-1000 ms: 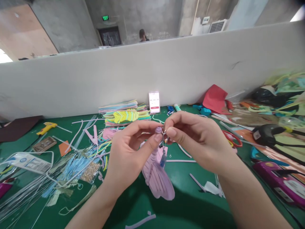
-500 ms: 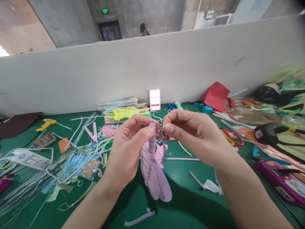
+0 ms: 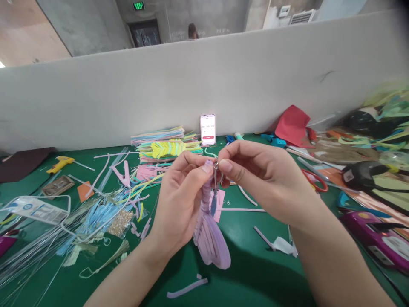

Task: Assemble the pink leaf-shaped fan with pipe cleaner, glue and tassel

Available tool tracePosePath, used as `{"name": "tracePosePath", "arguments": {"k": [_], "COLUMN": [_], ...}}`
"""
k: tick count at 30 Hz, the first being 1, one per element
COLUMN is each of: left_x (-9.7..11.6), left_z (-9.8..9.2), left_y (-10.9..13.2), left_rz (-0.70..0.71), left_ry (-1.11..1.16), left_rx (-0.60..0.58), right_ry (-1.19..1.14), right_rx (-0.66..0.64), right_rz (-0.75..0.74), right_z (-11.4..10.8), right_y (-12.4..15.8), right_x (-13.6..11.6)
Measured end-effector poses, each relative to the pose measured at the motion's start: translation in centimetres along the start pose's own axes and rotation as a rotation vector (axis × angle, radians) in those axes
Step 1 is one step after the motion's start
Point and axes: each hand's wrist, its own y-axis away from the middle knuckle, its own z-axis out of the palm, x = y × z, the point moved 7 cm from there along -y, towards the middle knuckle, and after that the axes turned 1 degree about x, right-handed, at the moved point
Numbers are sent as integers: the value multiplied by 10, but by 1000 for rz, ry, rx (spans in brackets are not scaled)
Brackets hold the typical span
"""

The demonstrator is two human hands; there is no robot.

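My left hand (image 3: 180, 198) pinches the wrapped stem of a lilac pipe-cleaner fan (image 3: 212, 243), whose broad ribbed end hangs down over the table. Close against the stem's tip, my right hand (image 3: 258, 179) is closed, thumb against forefinger, on a small metal ring (image 3: 216, 165). From that ring dangles a blue-grey tassel (image 3: 214, 204) on a loop of cord. The ring touches or nearly touches the stem's end; whether it is hooked in, I cannot tell.
On the green table (image 3: 255, 273) lie lilac offcuts (image 3: 187, 288). Pipe-cleaner bundles (image 3: 166, 149) and an upright phone (image 3: 208, 129) stand at the back. Tassels (image 3: 102, 213), gold beads (image 3: 120, 224) and a yellow glue gun (image 3: 60, 164) are left; scissors (image 3: 316, 181) and a purple device (image 3: 372, 238) right.
My hands have come closer together. The ring and tassel have moved left to the stem's tip, and the fan's stem has shifted slightly right.
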Motion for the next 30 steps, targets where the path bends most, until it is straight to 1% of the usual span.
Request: {"name": "tracePosePath", "arguments": {"k": [5,11,17,20,23,25,30], "left_x": [-4,-7,-2,0,3,5,11], "left_z": [2,5,8,8,8,7,6], "left_y": [-1,1,5,7,8,8,11], "left_rz": [45,124,221,299,373,398,458], "left_ry": [17,-63,-135,-159,-184,-206,-305], "left_rx": [-46,-98,-84,-75,-68,-68,-57], "right_ry": [48,151,199,271,383,431,512], "right_rx": [2,-29,-53,-43,19,56,88], "right_rz": [10,64,72,41,-18,-57,-150], "right_z": [-8,-20,-23,-21,-21,-20,-16], "right_y": [0,1,4,8,11,13,15], "right_x": [-1,-3,-7,-11,-16,-18,-22]}}
